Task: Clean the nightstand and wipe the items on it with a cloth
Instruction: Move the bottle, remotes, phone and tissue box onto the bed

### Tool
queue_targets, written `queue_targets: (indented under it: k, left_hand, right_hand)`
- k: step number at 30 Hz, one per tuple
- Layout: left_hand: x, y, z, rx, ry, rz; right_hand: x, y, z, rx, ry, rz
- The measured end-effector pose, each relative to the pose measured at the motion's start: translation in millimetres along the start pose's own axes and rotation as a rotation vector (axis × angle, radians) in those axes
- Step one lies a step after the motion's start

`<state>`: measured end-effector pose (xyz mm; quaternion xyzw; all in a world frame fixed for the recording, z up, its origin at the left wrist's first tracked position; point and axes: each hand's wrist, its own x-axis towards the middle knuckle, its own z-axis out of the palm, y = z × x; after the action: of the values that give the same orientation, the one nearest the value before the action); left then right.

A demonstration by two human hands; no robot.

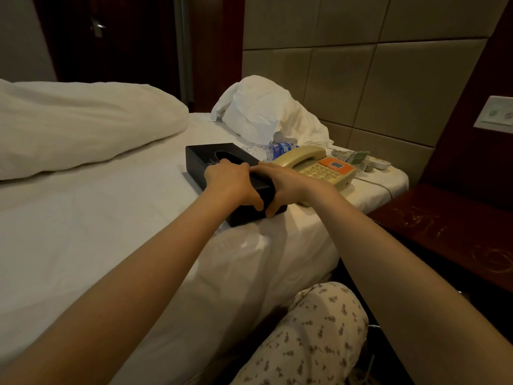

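A black tissue box (202, 157) lies on the bed (111, 218), close to its right edge. The left hand (230, 182) curls over the box's near end with its thumb hooked down the front. The right hand (280, 187) clamps the near right corner, so both hands grip the box. Toward the bed's far right corner sit a water bottle (277, 148), a cream telephone (327, 168) and small packets (355, 157). The dark nightstand (444, 223) stands just beside the bed's right edge. The step looks like parking the items on the bed. No cloth is in view, so the next move calls for finding one, then wiping the nightstand top.
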<state>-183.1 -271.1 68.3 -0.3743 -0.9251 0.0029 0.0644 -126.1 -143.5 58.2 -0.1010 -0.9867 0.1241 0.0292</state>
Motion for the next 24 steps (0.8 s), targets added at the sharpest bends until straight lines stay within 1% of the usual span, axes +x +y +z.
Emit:
queue_targets:
  k: [3, 6, 9, 12, 16, 19, 24]
  left_hand:
    - [3, -1, -7, 0.05, 0.007, 0.008]
    - [4, -3, -23, 0.056, 0.077, -0.002]
    - [5, 6, -33, 0.021, 0.085, 0.086]
    - [7, 24, -32, -0.066, 0.077, 0.199]
    - [19, 49, -28, -0.186, 0.122, 0.26]
    - [27, 69, -26, -0.277, 0.133, 0.317]
    - [33, 110, -24, -0.504, 0.082, 0.441]
  right_hand:
    - [-3, 5, 0, 0.043, -0.019, 0.053]
    - [-8, 11, -6, 0.1, 0.022, 0.09]
    - [-15, 21, -16, 0.127, 0.08, 0.15]
    - [-25, 34, -24, 0.121, 0.129, 0.21]
    - [-43, 50, -33, 0.082, 0.21, 0.262]
    - [-61, 66, -39, 0.075, 0.261, 0.334]
    - [-96, 95, -52, 0.076, 0.335, 0.439]
